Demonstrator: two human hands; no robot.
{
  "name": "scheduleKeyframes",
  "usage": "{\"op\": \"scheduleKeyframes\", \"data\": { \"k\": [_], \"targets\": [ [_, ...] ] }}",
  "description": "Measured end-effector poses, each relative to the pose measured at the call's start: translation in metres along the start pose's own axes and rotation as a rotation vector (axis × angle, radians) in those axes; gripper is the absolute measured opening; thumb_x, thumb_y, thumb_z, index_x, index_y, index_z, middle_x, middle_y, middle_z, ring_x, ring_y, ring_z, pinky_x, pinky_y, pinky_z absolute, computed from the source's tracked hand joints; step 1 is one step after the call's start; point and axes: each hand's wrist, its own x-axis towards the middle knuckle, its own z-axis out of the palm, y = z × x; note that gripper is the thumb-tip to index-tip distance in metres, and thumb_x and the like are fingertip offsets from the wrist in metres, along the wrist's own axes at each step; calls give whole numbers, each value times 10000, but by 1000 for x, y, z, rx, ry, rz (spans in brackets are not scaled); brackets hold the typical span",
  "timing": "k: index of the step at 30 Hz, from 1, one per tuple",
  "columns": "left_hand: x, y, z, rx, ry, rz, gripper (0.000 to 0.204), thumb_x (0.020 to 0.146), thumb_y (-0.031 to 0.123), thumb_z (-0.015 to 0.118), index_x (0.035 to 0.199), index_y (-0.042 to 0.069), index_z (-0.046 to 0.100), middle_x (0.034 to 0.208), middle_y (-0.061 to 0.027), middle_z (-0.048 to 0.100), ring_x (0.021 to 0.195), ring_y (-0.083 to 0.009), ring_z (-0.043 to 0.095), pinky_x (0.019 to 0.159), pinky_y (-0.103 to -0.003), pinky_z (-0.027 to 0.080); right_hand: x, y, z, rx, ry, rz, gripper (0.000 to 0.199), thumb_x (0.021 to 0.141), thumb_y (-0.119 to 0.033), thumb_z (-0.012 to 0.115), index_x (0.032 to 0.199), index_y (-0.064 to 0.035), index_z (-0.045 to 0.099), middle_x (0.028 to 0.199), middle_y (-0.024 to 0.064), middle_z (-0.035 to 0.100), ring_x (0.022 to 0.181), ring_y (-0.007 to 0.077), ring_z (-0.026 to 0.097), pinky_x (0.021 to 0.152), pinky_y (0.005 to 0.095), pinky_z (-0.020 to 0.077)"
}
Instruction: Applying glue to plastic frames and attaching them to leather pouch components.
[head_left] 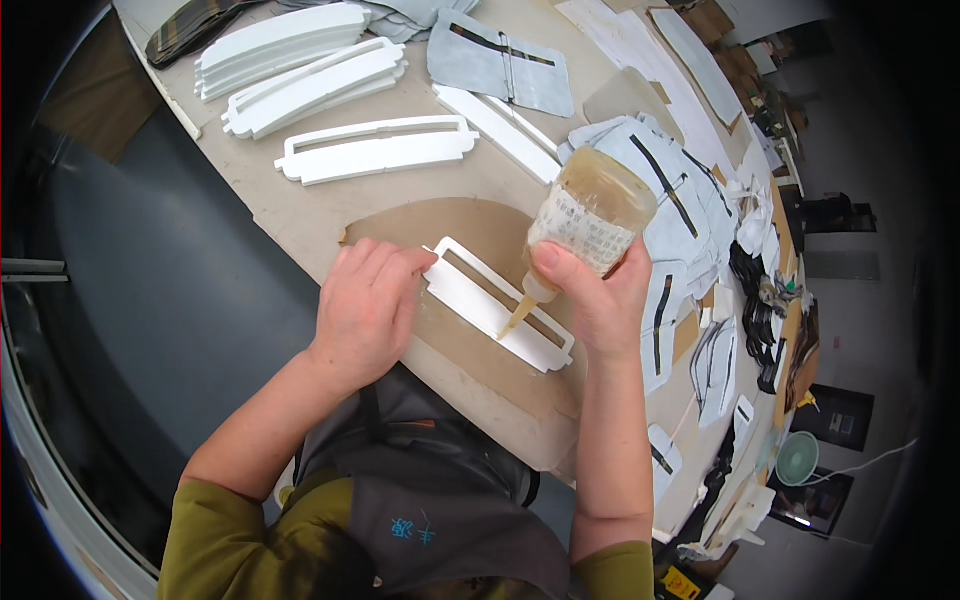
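A white slotted plastic frame [480, 305] lies on a brown sheet [455, 215] at the table's near edge. My left hand [367, 300] pinches the frame's left end between thumb and fingers. In my right hand [600, 300] is a squeeze bottle [592, 210] of yellowish liquid, tipped nozzle-down. Its narrow tip touches, or nearly touches, the solid strip of the frame below the slot. The label wraps the bottle's middle, and my fingers behind it are hidden.
A similar white frame [378, 150] lies beyond the sheet, with a stack of white frames [285, 50] behind it. Light grey fabric pieces with black slits [500, 65] lie at the back, more pieces [690, 230] to the right. A green bowl-shaped thing [797, 458] is far right.
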Motion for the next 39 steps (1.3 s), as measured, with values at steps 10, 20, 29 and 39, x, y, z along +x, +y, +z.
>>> {"op": "scheduleKeyframes", "data": {
  "k": [10, 20, 29, 39],
  "targets": [
    [-1, 0, 1, 2, 8, -17, 250, 825, -67, 643, 1048, 44, 632, 881, -89, 630, 779, -298, 565, 700, -393, 441, -16, 1, -39, -52, 80, 30, 607, 709, -93, 861, 1240, 25, 592, 1067, 98, 706, 943, 170, 691, 865, 313, 548],
    [-3, 3, 0, -72, 6, -108, 189, 911, -56, 635, 1088, 10, 627, 946, -99, 643, 852, -215, 624, 786, -310, 508, -67, 12, -156, 365, 413, -14, 508, 904, -262, 742, 1303, -1, 566, 1159, 116, 679, 973, 236, 694, 857, 384, 578],
    [4, 28, -5, -47, -52, -249, 252, 853, -34, 666, 1096, 18, 625, 1003, -121, 651, 849, -278, 613, 791, -374, 479, -83, 6, -123, 586, 434, -32, 449, 988, -200, 663, 1381, -38, 518, 1223, 86, 664, 1093, 215, 663, 927, 425, 565],
    [-9, 74, 35, -8, -307, 234, 255, 810, 36, 706, 1058, 89, 676, 1035, -43, 623, 992, -261, 562, 908, -415, 372, -52, 4, -48, 138, 207, -103, 579, 782, -109, 877, 1241, -12, 538, 1110, 81, 665, 977, 141, 665, 846, 294, 553]
  ]
}}
